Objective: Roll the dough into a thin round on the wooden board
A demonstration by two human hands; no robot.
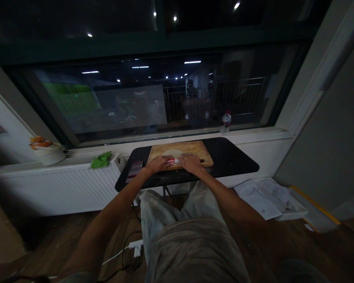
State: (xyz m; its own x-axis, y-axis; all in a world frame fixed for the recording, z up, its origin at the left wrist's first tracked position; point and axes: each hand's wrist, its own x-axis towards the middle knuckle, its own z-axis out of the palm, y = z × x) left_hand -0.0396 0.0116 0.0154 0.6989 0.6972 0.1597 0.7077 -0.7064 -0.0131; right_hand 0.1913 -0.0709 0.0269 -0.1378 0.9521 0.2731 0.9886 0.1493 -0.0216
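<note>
Your black table point(234, 157) holds a wooden board point(196, 147). On it, beyond your left hand point(158, 163) and right hand point(191, 162), lies a flat, cream, round-edged dough sheet point(173, 152); both hands rest over a slim red-and-white rod point(174, 160). I cannot tell whether your fingers are spread or pressed together.

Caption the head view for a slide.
Left hand and right hand on a rod by pale dough on a wooden board.

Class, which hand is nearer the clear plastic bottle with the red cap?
Right: the right hand is below and left of the bottle in view; the left hand lies farther left.
</note>
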